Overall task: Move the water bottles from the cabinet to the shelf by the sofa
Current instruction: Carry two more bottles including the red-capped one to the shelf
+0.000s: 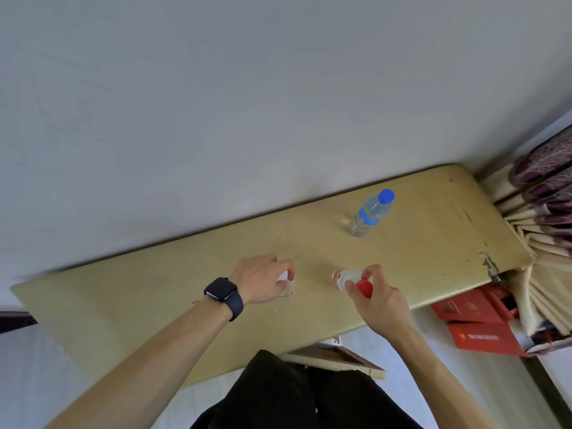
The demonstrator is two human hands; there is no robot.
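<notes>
- Red-capped bottle (346, 278): small clear plastic, red label band, tilted over the yellowish tabletop (418, 230); right hand (376, 300) has its fingers (370, 271) closed round the neck just under the cap.
- White-capped bottle (286, 283): mostly hidden inside the left hand (263, 278), whose fingers wrap it near the top; whether its base touches the surface cannot be told.
- Blue-capped bottle (370, 213): upright, untouched, well apart toward the far right end; blue label, ribbed clear wall.
- Handling, judged: light, thin-walled, likely to dent under a squeeze and smooth enough to slip; the stiff neck or cap is the sounder hold.
- Surface: matte laminate, scuffed, chipped at the right edge.
- Wristwatch (223, 297): dark band, left wrist.
- Curtain (538, 243): pleated cream fabric, right.
</notes>
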